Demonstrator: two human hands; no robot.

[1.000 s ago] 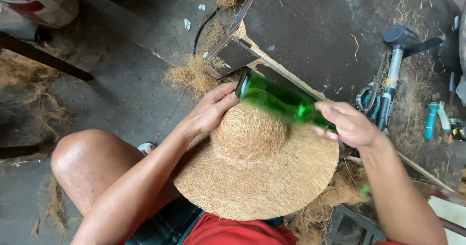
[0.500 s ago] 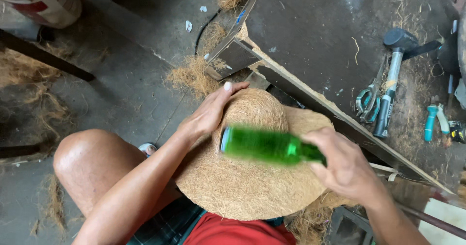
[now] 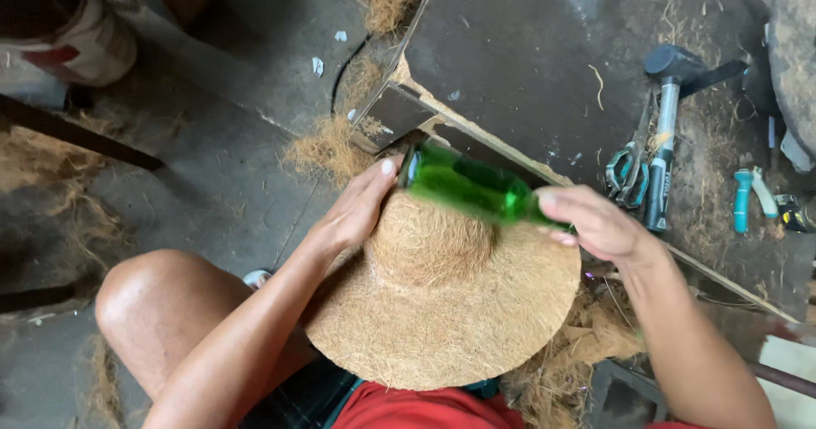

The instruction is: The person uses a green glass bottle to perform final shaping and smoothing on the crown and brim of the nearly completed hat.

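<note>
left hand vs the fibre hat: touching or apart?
Touching. The head view shows the left hand pressed flat against the crown of the fibre hat, fingers wrapped on its side, with no gap between them.

The green bottle point(image 3: 472, 187) is blurring, and the right hand point(image 3: 595, 225) is covering its neck. The bucket point(image 3: 59, 21) at far left is running off the edge, perhaps half unseen.
</note>
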